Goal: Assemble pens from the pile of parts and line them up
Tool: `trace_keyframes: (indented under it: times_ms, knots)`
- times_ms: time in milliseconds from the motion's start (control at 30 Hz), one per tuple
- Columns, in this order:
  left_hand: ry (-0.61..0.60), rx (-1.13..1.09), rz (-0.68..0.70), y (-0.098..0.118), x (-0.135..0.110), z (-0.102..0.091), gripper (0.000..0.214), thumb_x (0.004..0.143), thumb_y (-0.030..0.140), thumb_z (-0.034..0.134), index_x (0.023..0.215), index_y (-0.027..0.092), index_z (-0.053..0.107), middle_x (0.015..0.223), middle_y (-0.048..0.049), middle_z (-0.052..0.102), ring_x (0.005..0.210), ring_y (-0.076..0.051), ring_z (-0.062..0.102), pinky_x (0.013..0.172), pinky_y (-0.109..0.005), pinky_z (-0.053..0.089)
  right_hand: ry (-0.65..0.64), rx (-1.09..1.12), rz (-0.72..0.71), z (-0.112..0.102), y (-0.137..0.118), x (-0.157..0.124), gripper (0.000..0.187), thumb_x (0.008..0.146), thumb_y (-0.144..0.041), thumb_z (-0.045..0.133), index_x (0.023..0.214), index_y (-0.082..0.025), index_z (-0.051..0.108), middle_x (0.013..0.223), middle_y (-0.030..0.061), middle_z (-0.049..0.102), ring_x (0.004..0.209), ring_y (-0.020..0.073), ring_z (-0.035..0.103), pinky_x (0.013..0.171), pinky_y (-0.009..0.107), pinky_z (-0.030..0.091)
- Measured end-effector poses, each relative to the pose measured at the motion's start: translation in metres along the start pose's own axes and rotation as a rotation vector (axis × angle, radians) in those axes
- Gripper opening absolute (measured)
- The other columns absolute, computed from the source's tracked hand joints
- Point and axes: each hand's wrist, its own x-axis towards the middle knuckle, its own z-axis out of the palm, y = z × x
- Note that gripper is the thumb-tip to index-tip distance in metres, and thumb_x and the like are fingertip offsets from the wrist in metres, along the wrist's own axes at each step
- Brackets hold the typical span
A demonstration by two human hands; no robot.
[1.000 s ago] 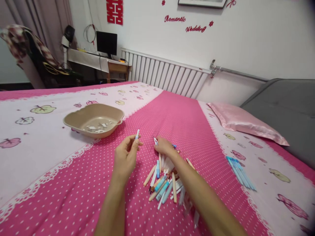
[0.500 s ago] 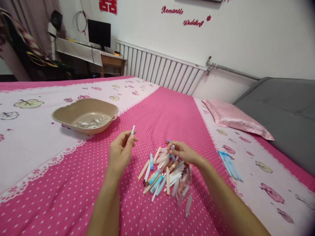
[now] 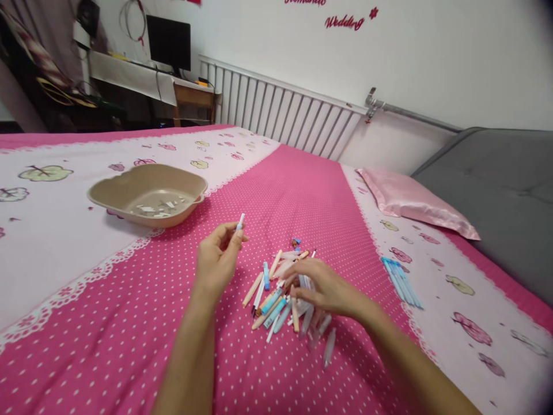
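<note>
My left hand (image 3: 218,262) is raised above the pink dotted bedspread (image 3: 280,190), fingers pinched on a small white pen piece (image 3: 240,221) that sticks up past the fingertips. My right hand (image 3: 322,288) lies palm down on a heap of pens and pen parts (image 3: 276,300) in beige, blue and white, fingers curled into the heap; what they hold, if anything, is hidden. A beige plastic basin (image 3: 129,190) with several small white bits in it stands to the far left.
A neat bundle of blue pens (image 3: 401,281) lies on the right part of the bed. A pink satin pillow (image 3: 410,202) sits beyond it, next to a grey sofa (image 3: 496,190). A white radiator (image 3: 285,118) and a desk with a monitor (image 3: 168,41) line the wall.
My right hand has come down from above the heap's far edge onto the heap itself. My left hand still holds the white piece upright. The view has tipped slightly downward.
</note>
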Motion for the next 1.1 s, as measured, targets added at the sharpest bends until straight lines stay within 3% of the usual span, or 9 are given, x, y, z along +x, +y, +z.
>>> trace_keyframes:
  times_ms: [133,267,400,500,633,733,833,967,1100]
  knots:
    - [-0.027,-0.002,0.029,0.0,0.0,0.002,0.025,0.08,0.035,0.056,0.092,0.014,0.061,0.078,-0.0033,0.063,0.071,-0.013,0.057,0.067,-0.026,0.045,0.097,-0.28,-0.063,0.035,-0.005,0.03,0.027,0.087,-0.009,0.046,0.106,-0.022,0.06,0.122,0.0077,0.055,0.109,0.019,0.049,0.091,0.033,0.036]
    - [-0.076,-0.008,0.029,0.003,0.0,0.008,0.024,0.079,0.034,0.057,0.092,0.014,0.061,0.077,-0.0036,0.064,0.071,-0.014,0.058,0.067,-0.027,0.046,0.067,-0.441,-0.052,0.058,-0.007,0.047,0.017,0.09,-0.016,0.044,0.096,-0.019,0.06,0.092,0.006,0.064,0.09,0.0191,0.053,0.077,0.031,0.039]
    - [-0.125,-0.018,0.046,0.007,-0.004,0.021,0.023,0.079,0.033,0.056,0.091,0.014,0.061,0.076,-0.0029,0.064,0.07,-0.014,0.058,0.067,-0.026,0.045,0.085,-0.473,-0.079,0.055,-0.007,0.045,0.014,0.089,-0.018,0.048,0.089,-0.018,0.062,0.079,0.0047,0.065,0.081,0.0196,0.054,0.072,0.03,0.039]
    - [-0.159,-0.03,0.062,0.011,-0.008,0.032,0.023,0.079,0.034,0.057,0.091,0.015,0.061,0.076,-0.0028,0.064,0.069,-0.014,0.058,0.065,-0.026,0.045,0.23,-0.245,-0.078,0.043,-0.01,0.026,0.018,0.088,-0.015,0.049,0.093,-0.02,0.065,0.086,0.0054,0.068,0.085,0.0184,0.057,0.077,0.03,0.041]
    - [-0.241,-0.002,0.083,0.018,-0.017,0.05,0.023,0.081,0.034,0.054,0.092,0.015,0.06,0.077,-0.0027,0.064,0.068,-0.013,0.057,0.065,-0.025,0.044,0.637,0.306,0.118,0.016,-0.024,-0.02,0.02,0.085,-0.018,0.054,0.101,-0.024,0.064,0.101,0.0039,0.067,0.093,0.0173,0.06,0.084,0.032,0.044]
    - [-0.369,-0.002,0.068,0.023,-0.029,0.07,0.024,0.083,0.035,0.051,0.093,0.015,0.061,0.076,-0.0023,0.063,0.067,-0.013,0.057,0.064,-0.025,0.044,0.876,0.647,0.319,-0.006,-0.031,-0.056,0.022,0.082,-0.027,0.059,0.104,-0.023,0.062,0.098,0.0039,0.068,0.09,0.0178,0.063,0.081,0.032,0.048]
    - [-0.552,0.009,0.043,0.023,-0.047,0.095,0.024,0.084,0.033,0.049,0.093,0.015,0.062,0.078,-0.0028,0.063,0.067,-0.013,0.057,0.063,-0.025,0.043,1.079,0.798,0.422,-0.02,-0.028,-0.08,0.029,0.079,-0.033,0.063,0.105,-0.021,0.06,0.097,0.0054,0.068,0.09,0.0183,0.062,0.077,0.031,0.048]
    - [-0.707,0.121,0.095,0.018,-0.066,0.118,0.023,0.084,0.031,0.049,0.093,0.016,0.063,0.079,-0.003,0.064,0.067,-0.014,0.056,0.062,-0.025,0.042,1.151,0.793,0.424,-0.027,-0.013,-0.091,0.032,0.081,-0.036,0.06,0.109,-0.02,0.057,0.097,0.0066,0.067,0.087,0.0183,0.063,0.075,0.032,0.049]
    - [-0.706,0.206,0.148,0.012,-0.069,0.123,0.022,0.084,0.033,0.048,0.091,0.018,0.063,0.08,-0.0031,0.065,0.069,-0.015,0.056,0.065,-0.026,0.042,1.143,0.735,0.376,-0.034,0.0,-0.093,0.035,0.083,-0.035,0.057,0.114,-0.02,0.054,0.095,0.0065,0.067,0.085,0.0179,0.063,0.076,0.034,0.049]
